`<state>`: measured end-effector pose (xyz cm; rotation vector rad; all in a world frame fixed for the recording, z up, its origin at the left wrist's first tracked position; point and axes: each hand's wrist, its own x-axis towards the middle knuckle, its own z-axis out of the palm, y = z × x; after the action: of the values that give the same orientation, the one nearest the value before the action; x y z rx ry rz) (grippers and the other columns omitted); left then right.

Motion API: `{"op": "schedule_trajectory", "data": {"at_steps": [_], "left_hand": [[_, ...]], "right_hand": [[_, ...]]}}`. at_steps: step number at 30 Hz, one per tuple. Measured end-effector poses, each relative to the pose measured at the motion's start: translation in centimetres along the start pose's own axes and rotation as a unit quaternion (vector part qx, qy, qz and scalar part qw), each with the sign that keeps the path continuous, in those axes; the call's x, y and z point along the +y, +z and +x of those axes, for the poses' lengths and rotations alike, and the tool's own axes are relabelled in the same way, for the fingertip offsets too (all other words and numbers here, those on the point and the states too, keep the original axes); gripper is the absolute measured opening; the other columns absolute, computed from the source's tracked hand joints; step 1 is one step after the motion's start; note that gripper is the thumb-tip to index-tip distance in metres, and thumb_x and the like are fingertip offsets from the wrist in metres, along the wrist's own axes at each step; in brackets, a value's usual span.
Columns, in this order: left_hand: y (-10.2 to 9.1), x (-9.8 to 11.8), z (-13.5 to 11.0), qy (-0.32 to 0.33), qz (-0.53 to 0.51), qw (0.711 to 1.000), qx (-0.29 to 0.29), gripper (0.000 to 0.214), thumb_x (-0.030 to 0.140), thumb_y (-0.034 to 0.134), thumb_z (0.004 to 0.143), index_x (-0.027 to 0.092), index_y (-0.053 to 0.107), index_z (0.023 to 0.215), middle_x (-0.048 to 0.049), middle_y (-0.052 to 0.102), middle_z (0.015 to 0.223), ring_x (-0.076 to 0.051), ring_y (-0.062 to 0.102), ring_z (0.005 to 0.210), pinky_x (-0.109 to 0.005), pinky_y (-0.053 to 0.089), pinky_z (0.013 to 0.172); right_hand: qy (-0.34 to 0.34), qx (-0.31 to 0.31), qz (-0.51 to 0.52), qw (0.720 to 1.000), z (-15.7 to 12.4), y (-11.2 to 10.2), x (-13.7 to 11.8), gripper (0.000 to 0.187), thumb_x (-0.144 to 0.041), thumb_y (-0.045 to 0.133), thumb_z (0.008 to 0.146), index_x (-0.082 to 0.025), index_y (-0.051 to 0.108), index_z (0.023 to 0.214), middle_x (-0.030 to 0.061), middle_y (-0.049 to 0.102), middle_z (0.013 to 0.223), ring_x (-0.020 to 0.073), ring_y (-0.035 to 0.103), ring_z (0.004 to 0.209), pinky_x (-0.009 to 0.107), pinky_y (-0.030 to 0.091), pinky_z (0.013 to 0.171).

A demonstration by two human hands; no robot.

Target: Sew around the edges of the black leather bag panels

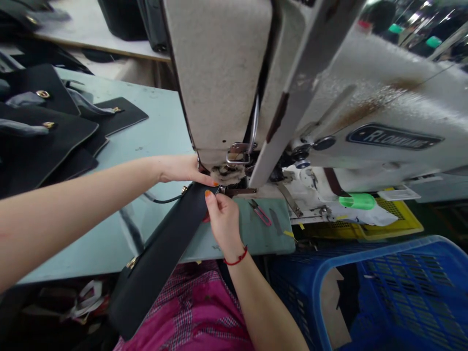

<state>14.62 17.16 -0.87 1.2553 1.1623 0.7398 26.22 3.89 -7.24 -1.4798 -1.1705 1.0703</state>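
Observation:
A long black leather bag piece [164, 243] with gold-coloured fittings slants from my lap up to the sewing machine's needle area [234, 180]. My right hand [224, 219] pinches its upper end near the presser foot, thumb on top and a red cord around the wrist. My left hand [181, 169] reaches in from the left and holds the same end from above, one finger stretched along it; its other fingers are partly hidden by the machine head [219, 73]. A dark strap [164, 200] and a plastic-wrapped strip [130, 229] hang off the piece's left side.
Black leather pieces [44, 141] with gold fittings lie stacked at left on the pale table [164, 117]. Pink-handled thread snips [261, 213] rest right of my hand. A blue plastic basket [380, 253] and a yellow crate [405, 224] stand at right.

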Motion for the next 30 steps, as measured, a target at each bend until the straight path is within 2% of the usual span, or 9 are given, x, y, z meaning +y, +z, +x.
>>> {"op": "schedule_trajectory", "data": {"at_steps": [3, 5, 10, 15, 20, 23, 25, 27, 30], "left_hand": [[0.0, -1.0, -0.4, -0.043, 0.003, 0.992, -0.121, 0.033, 0.009, 0.085, 0.036, 0.021, 0.072, 0.064, -0.0013, 0.073, 0.071, -0.028, 0.072, 0.076, -0.036, 0.059, 0.069], [0.2, -1.5, -0.9, -0.034, -0.012, 0.99, -0.139, 0.032, 0.014, 0.086, 0.042, 0.019, 0.075, 0.072, -0.0044, 0.075, 0.078, -0.029, 0.072, 0.084, -0.037, 0.059, 0.075], [1.1, -2.3, -2.6, -0.022, -0.017, 0.995, -0.101, 0.032, 0.025, 0.085, 0.054, 0.016, 0.077, 0.083, -0.0088, 0.075, 0.088, -0.028, 0.069, 0.09, -0.036, 0.056, 0.08], [2.0, -2.1, -3.9, -0.027, -0.041, 0.998, -0.032, 0.034, 0.02, 0.086, 0.057, 0.018, 0.078, 0.09, -0.0052, 0.074, 0.085, -0.028, 0.069, 0.097, -0.035, 0.057, 0.084], [1.4, -2.7, -3.4, -0.032, -0.065, 0.997, -0.04, 0.037, 0.022, 0.089, 0.053, 0.021, 0.078, 0.089, -0.0055, 0.075, 0.09, -0.031, 0.069, 0.102, -0.041, 0.056, 0.089], [-0.7, -4.7, -2.4, 0.028, -0.012, 0.999, -0.031, 0.036, 0.035, 0.087, 0.059, 0.022, 0.079, 0.092, -0.0086, 0.076, 0.099, -0.033, 0.067, 0.106, -0.044, 0.053, 0.096], [-2.6, -6.9, -2.3, 0.094, 0.044, 0.994, 0.025, 0.036, 0.046, 0.077, 0.071, 0.022, 0.079, 0.098, -0.0101, 0.075, 0.108, -0.031, 0.067, 0.107, -0.043, 0.048, 0.103], [-4.3, -9.6, -3.1, 0.143, 0.115, 0.981, 0.066, 0.04, 0.049, 0.07, 0.077, 0.023, 0.077, 0.106, -0.01, 0.072, 0.12, -0.03, 0.064, 0.114, -0.042, 0.041, 0.111], [-4.7, -13.2, -5.5, 0.175, 0.184, 0.967, 0.034, 0.056, 0.044, 0.077, 0.07, 0.024, 0.071, 0.122, -0.0098, 0.062, 0.139, -0.034, 0.054, 0.131, -0.043, 0.031, 0.119]], "right_hand": [[-0.013, 0.001, -0.01, 1.0, -0.1, -0.7, -0.2, 0.046, -0.048, 0.047, 0.095, -0.019, 0.044, 0.059, -0.0017, 0.045, 0.053, 0.0107, 0.046, 0.051, 0.022, 0.033, 0.049], [-0.025, -0.012, -0.017, 0.999, -0.2, -1.3, -0.3, 0.046, -0.046, 0.047, 0.095, -0.019, 0.042, 0.058, -0.0026, 0.04, 0.054, 0.0099, 0.041, 0.052, 0.022, 0.029, 0.049], [-0.052, -0.039, -0.032, 0.997, 0.2, -3.2, -0.7, 0.046, -0.044, 0.049, 0.094, -0.019, 0.035, 0.058, -0.0036, 0.032, 0.058, 0.0089, 0.03, 0.056, 0.024, 0.022, 0.051], [-0.042, -0.089, -0.025, 0.995, 0.8, -4.4, -0.9, 0.046, -0.047, 0.05, 0.092, -0.019, 0.035, 0.058, -0.0038, 0.03, 0.057, 0.0083, 0.029, 0.054, 0.023, 0.022, 0.05], [-0.034, -0.105, -0.029, 0.993, 0.6, -5.0, -1.5, 0.046, -0.045, 0.051, 0.093, -0.019, 0.035, 0.059, -0.0038, 0.03, 0.058, 0.0082, 0.029, 0.054, 0.023, 0.021, 0.05], [-0.031, -0.11, -0.035, 0.993, 0.3, -5.3, -1.5, 0.047, -0.046, 0.051, 0.094, -0.02, 0.032, 0.059, -0.0036, 0.027, 0.06, 0.0083, 0.026, 0.055, 0.023, 0.02, 0.05], [-0.033, -0.112, -0.042, 0.992, -0.1, -5.6, -1.3, 0.048, -0.046, 0.052, 0.094, -0.02, 0.03, 0.059, -0.0037, 0.025, 0.06, 0.0082, 0.026, 0.055, 0.023, 0.02, 0.05], [-0.034, -0.116, -0.045, 0.992, -0.7, -5.8, -1.1, 0.05, -0.046, 0.052, 0.095, -0.02, 0.029, 0.059, -0.0041, 0.026, 0.059, 0.0081, 0.026, 0.054, 0.024, 0.019, 0.049], [-0.022, -0.128, -0.053, 0.99, -2.0, -6.0, -0.8, 0.05, -0.045, 0.053, 0.096, -0.02, 0.031, 0.059, -0.0048, 0.027, 0.056, 0.0078, 0.027, 0.052, 0.024, 0.02, 0.048]]}}
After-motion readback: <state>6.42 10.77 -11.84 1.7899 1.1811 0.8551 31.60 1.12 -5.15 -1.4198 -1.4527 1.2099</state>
